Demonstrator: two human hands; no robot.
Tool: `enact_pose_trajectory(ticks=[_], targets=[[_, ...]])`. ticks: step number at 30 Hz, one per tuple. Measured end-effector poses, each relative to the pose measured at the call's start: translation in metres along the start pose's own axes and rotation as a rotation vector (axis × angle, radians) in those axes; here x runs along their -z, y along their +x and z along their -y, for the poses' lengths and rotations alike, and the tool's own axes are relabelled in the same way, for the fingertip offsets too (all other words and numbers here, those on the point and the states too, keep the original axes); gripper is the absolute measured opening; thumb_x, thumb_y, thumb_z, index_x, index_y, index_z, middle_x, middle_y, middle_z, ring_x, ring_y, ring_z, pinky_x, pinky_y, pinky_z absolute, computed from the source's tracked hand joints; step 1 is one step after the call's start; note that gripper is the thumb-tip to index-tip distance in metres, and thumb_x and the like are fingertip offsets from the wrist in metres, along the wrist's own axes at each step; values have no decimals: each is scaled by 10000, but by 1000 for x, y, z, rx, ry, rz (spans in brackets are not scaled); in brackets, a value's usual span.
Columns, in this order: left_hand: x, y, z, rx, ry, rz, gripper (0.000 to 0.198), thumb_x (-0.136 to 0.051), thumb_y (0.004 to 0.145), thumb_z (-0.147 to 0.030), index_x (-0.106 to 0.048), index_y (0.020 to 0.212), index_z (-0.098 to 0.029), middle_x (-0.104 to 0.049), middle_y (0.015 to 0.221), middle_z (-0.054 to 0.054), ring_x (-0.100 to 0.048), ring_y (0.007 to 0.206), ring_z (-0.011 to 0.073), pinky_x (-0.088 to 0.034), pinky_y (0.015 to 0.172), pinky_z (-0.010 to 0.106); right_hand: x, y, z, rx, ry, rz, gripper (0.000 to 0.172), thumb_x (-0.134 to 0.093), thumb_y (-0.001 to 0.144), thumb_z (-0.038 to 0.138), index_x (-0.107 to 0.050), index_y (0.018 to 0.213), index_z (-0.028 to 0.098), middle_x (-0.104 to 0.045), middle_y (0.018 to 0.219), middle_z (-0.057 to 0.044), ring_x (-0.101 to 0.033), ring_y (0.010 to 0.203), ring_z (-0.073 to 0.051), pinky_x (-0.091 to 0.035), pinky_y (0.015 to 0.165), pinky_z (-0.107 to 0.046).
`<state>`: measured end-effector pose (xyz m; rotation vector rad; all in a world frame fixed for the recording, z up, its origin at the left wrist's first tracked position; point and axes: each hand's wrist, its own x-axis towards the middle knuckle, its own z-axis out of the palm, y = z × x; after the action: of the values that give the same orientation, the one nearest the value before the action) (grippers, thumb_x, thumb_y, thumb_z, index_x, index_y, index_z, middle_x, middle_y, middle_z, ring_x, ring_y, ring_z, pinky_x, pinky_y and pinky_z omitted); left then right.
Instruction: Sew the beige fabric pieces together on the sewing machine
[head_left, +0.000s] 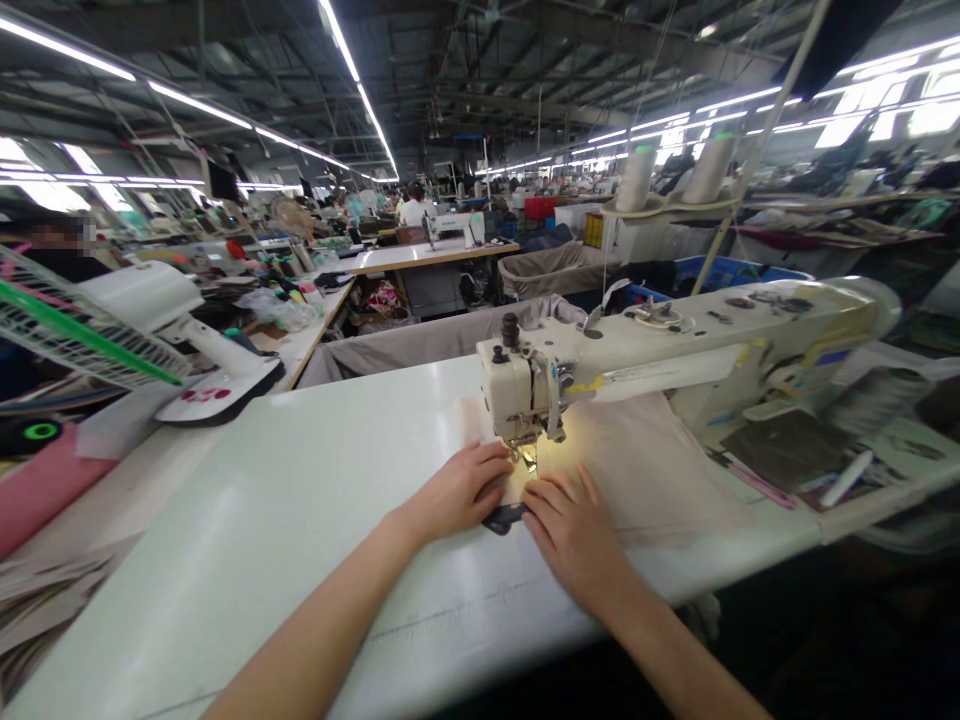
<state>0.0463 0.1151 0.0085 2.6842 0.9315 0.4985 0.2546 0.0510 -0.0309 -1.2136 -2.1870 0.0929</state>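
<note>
A cream sewing machine stands on the white table, its lamp lighting the needle area. A beige piece of fabric lies under the machine arm and spreads to the right. My left hand rests flat on the fabric's left edge just before the needle, fingers together and stretched. My right hand lies flat on the fabric to the right of it, fingers extended toward the needle. A small dark piece shows between the two hands.
A white desk fan stands at the table's left. Pink cloth lies at the far left edge. Grey fabric bins sit behind the table. Papers and pens lie right of the machine. Thread cones stand above; other workstations and people fill the hall.
</note>
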Motion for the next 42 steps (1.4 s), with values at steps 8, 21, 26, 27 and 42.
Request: enact_pose_trajectory(ticks=[8, 21, 26, 27, 42], targets=[[-2, -1, 0, 21, -8, -7, 314, -502, 904, -102, -611, 1185, -191, -594, 1279, 100, -551, 1227, 226, -390, 1138, 410, 2, 0, 0, -6, 4, 4, 175, -498, 1000, 188, -640, 1101, 203, -704, 1094, -31, -572, 1103, -229, -149, 1173, -553], [-9, -6, -22, 52, 146, 33, 262, -461, 922, -91, -625, 1111, -168, -644, 1176, 103, -610, 1137, 237, -508, 1019, 391, 10, 6, -2, -7, -52, 121, 194, -483, 1010, 204, -643, 1118, 217, -689, 1114, -54, -581, 1114, -232, -244, 1156, -581], [-15, -16, -38, 13, 151, 23, 290, -451, 914, -76, -597, 1151, -157, -642, 1176, 108, -602, 1171, 237, -518, 1035, 377, 11, 2, -1, 1, -67, 116, 214, -480, 1009, 192, -641, 1149, 213, -689, 1137, -63, -585, 1116, -234, -269, 1147, -578], [-14, -16, -39, 7, 145, 23, 290, -457, 909, -72, -595, 1149, -155, -643, 1171, 107, -601, 1172, 237, -513, 1043, 377, 11, 2, -1, 2, -69, 121, 212, -485, 1007, 189, -643, 1148, 211, -688, 1140, -62, -585, 1116, -235, -271, 1144, -579], [-2, 3, 0, 27, 129, 19, 317, -426, 926, -97, -613, 1176, -154, -636, 1232, 112, -605, 1162, 226, -508, 1036, 362, 5, 21, -10, -11, -48, 129, 212, -503, 1008, 222, -660, 1151, 214, -686, 1184, -74, -563, 1167, -247, -265, 1138, -600]])
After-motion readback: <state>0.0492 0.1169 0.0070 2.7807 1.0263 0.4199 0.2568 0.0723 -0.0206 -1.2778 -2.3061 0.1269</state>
